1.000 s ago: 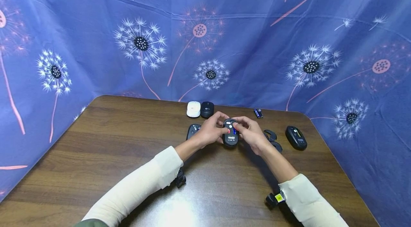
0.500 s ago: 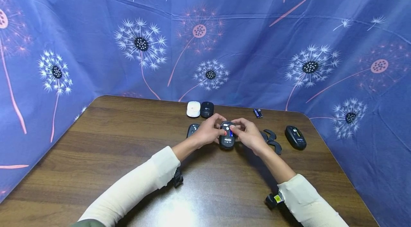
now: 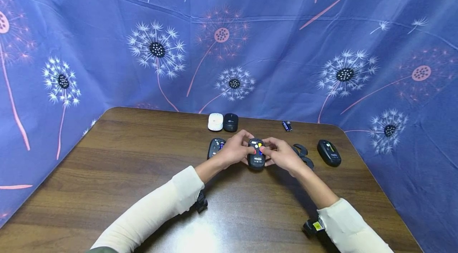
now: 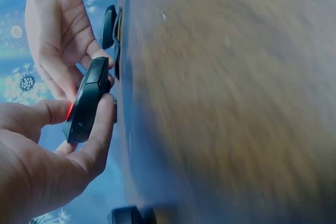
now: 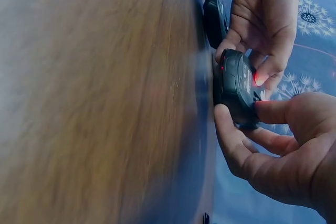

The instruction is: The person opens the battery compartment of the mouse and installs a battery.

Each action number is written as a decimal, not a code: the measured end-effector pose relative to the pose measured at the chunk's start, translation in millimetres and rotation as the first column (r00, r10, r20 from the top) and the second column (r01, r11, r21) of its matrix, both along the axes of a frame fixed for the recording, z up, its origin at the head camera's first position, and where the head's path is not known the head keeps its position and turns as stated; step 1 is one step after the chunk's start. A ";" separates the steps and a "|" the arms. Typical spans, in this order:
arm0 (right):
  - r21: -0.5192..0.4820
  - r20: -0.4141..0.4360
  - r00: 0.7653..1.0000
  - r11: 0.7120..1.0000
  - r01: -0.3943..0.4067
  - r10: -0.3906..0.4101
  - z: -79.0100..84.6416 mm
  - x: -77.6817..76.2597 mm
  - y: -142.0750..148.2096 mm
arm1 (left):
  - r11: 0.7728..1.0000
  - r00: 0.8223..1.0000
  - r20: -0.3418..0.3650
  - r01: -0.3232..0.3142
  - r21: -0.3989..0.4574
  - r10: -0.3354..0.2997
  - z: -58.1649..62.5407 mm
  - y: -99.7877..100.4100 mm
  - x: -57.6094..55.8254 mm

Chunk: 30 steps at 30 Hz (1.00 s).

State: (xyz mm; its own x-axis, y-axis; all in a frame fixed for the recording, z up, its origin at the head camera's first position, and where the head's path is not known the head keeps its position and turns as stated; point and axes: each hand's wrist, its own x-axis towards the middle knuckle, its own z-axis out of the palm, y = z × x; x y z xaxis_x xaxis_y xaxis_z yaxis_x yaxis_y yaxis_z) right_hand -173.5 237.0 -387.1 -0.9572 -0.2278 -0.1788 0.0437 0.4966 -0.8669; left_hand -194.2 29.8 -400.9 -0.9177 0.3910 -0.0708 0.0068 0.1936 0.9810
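A black computer mouse is held underside up above the table, between both hands. In its underside, patches of blue and yellow show in an open slot beside the right thumb. My left hand grips the mouse's left side, thumb on the underside and fingers beneath. Red light glows on that thumb, also in the left wrist view. My right hand pinches the other side, its thumb pressing at the slot. The wrist views show the mouse edge-on, with fingers of both hands around it.
Left of the hands lies another upturned black mouse with a blue battery showing. Behind stand a white mouse and a black mouse. Two batteries lie at the back. Black curved covers and an upturned mouse are to the right.
The mouse and both hands shifted left, then back right and slightly nearer the person. Yellow now shows in the slot beside the blue. More of the left-hand upturned mouse is uncovered.
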 end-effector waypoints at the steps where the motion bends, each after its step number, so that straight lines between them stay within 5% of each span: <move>1: 0.006 0.003 1.000 1.000 -0.001 0.001 0.6 1.4 2.9 | 1.000 1.000 0.002 -0.001 -0.002 0.001 -0.2 2.6 0.6; 30: 0.103 0.051 0.997 0.993 -0.065 0.060 2.0 39.3 97.4 | 0.987 0.974 0.170 0.133 0.093 -0.148 -3.5 82.2 36.9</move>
